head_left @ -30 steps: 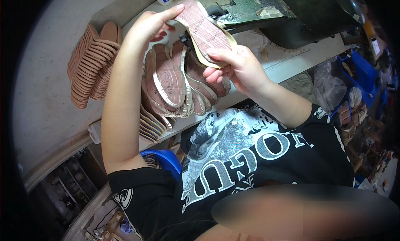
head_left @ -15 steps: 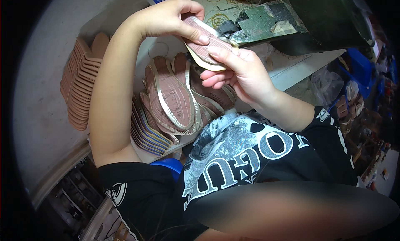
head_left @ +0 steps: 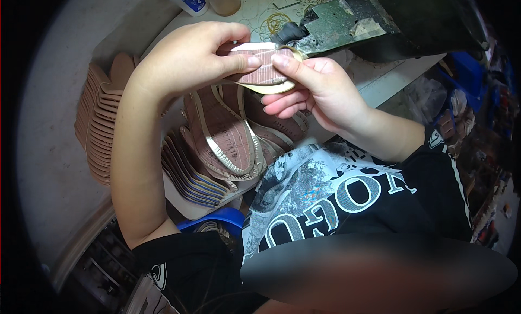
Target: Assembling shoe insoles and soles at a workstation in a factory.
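Observation:
A reddish-brown shoe insole [head_left: 265, 63] with a pale edging strip is gripped in both hands, close to the dark tip of a green machine arm [head_left: 347, 24]. My left hand [head_left: 209, 51] clasps it from the left, thumb flat on the top face. On the right, my right hand [head_left: 317, 86] pinches its edge with the thumb on top, the other fingers curled below. Cream-coloured edging [head_left: 271, 88] runs along the side toward me. Under the hands lies a pile of insoles [head_left: 225, 130] with gathered pale rims.
A stack of plain tan insoles [head_left: 97, 135] stands at the left, and thinner dark-edged ones [head_left: 192, 175] lean nearer me. A white bottle [head_left: 187, 0] and a red-capped jar [head_left: 224, 1] stand at the back. A blue container [head_left: 230, 216] sits below the table edge.
The held insole has turned to lie more level, and my left hand has moved down and left. The view has shifted, bringing the bottle and jar further into sight.

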`<state>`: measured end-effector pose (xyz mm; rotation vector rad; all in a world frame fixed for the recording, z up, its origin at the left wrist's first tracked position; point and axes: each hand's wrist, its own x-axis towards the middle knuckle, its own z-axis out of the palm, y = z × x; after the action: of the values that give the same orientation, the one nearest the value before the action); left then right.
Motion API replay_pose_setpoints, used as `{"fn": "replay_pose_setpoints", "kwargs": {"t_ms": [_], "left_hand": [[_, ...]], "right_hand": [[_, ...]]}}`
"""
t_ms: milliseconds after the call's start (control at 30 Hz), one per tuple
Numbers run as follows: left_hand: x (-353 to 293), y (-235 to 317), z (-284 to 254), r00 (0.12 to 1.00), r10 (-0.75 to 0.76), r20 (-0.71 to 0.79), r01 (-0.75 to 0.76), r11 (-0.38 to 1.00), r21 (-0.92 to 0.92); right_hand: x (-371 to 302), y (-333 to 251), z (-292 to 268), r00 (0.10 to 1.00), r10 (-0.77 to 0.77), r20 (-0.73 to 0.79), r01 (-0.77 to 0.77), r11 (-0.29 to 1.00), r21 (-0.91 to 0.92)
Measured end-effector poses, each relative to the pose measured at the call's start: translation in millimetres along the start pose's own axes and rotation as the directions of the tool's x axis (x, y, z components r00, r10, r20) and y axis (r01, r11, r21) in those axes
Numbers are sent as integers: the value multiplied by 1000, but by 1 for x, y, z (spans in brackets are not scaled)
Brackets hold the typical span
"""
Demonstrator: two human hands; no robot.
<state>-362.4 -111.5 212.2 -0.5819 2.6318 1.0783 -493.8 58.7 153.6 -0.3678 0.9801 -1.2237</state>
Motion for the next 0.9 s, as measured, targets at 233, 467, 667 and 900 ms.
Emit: {"fn": "replay_pose_setpoints", "kwargs": {"t_ms": [233,467,667,900], "left_hand": [[-5,4,14,996,-89,0,89,994,68],[-2,-7,24,963,-261,63,266,958,-108],[4,-47,24,969,-226,96,245,887,-391],[1,-39,35,934,-353,52,339,837,-430]], "right_hand": [[9,-5,-8,999,12,39,-10,999,-48],[20,-4,-9,1000,12,25,-9,995,-99],[37,4,-6,999,15,34,-14,999,-40],[47,5,-13,998,38,43,-36,999,-33]]}}
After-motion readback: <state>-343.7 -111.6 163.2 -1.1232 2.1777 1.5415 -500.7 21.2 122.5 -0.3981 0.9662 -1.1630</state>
